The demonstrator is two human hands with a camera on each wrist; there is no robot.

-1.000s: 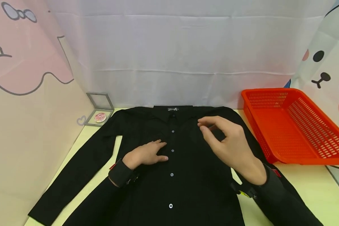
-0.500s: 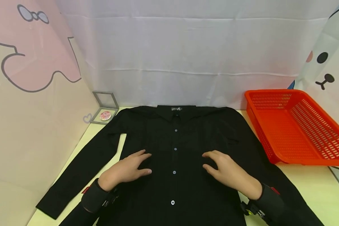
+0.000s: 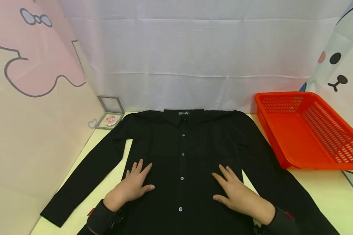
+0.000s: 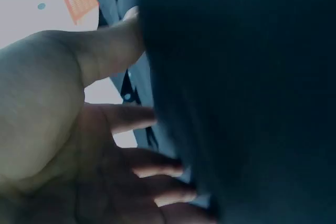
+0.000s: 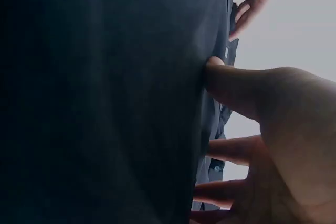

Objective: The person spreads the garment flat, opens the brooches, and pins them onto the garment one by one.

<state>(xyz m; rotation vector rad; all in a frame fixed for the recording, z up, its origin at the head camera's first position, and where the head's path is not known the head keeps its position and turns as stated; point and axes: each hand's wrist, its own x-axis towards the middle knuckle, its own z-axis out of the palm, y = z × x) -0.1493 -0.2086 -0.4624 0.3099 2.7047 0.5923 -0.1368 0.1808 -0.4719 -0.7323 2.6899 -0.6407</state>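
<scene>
A black long-sleeved shirt (image 3: 164, 143) lies spread on the table, front up, its collar toward the back wall and pale buttons down the middle. My left hand (image 3: 130, 186) rests on the left half of the shirt front, fingers spread. On the other side of the button row my right hand (image 3: 238, 195) lies with its fingers also spread over the cloth. Seen in the left wrist view, the fingertips (image 4: 168, 169) touch the dark fabric. In the right wrist view the thumb and fingers (image 5: 226, 150) meet the cloth too. The shirt's hem is out of view.
An orange-red plastic basket (image 3: 267, 143) stands at the back right, beside the shirt's sleeve. A small grey open case (image 3: 106, 125) holding a pink round item sits at the back left. Printed cloth walls close off the back and both sides.
Both hands have come down and toward me, from the upper chest to the middle of the shirt. The right hand, earlier raised with fingers bent, now lies flatter with fingers spread.
</scene>
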